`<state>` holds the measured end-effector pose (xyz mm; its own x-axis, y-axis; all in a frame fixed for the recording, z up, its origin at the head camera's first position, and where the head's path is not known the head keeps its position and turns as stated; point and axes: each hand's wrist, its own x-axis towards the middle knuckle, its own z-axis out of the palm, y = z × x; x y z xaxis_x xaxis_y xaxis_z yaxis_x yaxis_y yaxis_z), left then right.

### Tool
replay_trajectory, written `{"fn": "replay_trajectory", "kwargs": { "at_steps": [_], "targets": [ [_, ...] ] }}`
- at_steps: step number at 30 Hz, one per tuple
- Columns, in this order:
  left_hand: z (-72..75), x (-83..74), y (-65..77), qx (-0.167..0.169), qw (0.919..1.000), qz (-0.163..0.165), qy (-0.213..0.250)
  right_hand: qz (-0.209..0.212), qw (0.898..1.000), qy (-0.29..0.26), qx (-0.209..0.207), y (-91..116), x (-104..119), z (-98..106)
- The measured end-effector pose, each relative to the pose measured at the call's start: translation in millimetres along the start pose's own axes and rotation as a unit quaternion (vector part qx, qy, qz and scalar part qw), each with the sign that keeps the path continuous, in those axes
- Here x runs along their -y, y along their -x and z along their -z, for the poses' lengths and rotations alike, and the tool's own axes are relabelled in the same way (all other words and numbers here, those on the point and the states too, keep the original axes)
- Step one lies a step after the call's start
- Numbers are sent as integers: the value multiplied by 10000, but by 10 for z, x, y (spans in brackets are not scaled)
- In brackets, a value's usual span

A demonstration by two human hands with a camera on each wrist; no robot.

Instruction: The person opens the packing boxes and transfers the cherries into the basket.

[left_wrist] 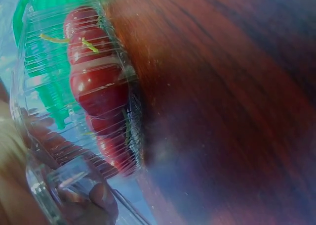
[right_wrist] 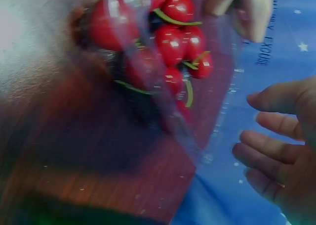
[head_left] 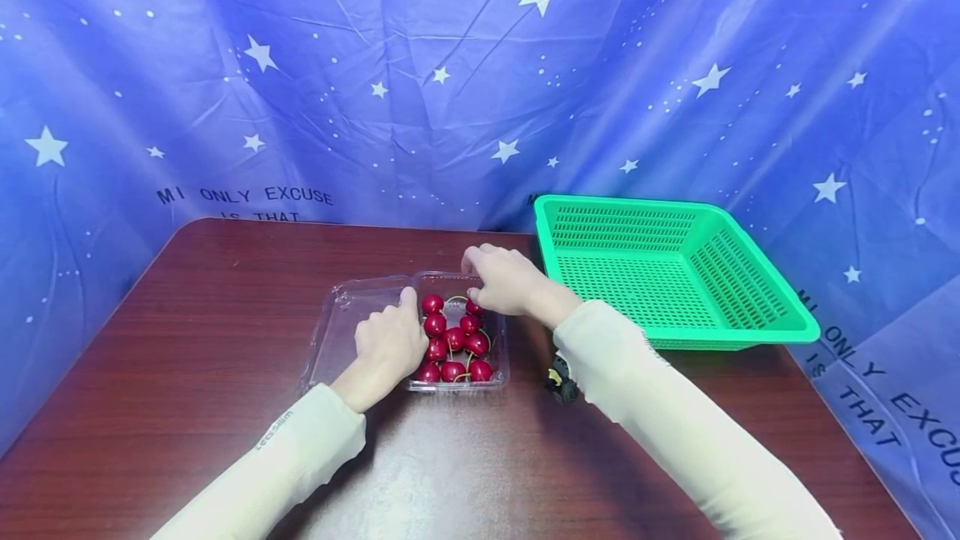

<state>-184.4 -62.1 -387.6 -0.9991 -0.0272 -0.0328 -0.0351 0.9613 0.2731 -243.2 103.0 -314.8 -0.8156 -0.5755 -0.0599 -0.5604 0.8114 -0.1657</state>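
Observation:
A clear plastic clamshell box (head_left: 459, 387) stands on the table with its lid (head_left: 341, 327) folded open to the left. Inside lie several glossy red cherries (head_left: 454, 339) with green stems, seen through the ribbed wall in the left wrist view. My left hand (head_left: 390, 344) grips the box's left edge, where lid and base meet, with its fingers curled at the plastic. Over the far right corner of the box is my right hand (head_left: 510, 280). Its fingers (right_wrist: 269, 148) are loosely spread and hold nothing in the right wrist view.
A green slotted plastic basket (head_left: 637, 290) stands at the back right of the brown wooden table (head_left: 225, 315). A small black and yellow object (head_left: 561, 382) shows under the right sleeve. Behind the table hangs a blue star-patterned curtain (head_left: 420, 132).

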Motion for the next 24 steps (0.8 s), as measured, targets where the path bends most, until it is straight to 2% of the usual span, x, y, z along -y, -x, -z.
{"fn": "replay_trajectory", "kwargs": {
  "at_steps": [13,16,20,24],
  "targets": [
    [-1,-4,-7,59,9999,-16,-80,572,9928,1050,-55,-40,1,-282],
    [5,12,-3,18,9999,-45,-158,799,9855,1497,-55,-47,10,-332],
    [0,18,3,-58,9995,-140,-285,1041,9703,2183,34,-49,10,-396],
    [-5,5,11,-35,9999,-90,-119,1151,9585,2607,49,-28,-10,-460]
  ]
}}
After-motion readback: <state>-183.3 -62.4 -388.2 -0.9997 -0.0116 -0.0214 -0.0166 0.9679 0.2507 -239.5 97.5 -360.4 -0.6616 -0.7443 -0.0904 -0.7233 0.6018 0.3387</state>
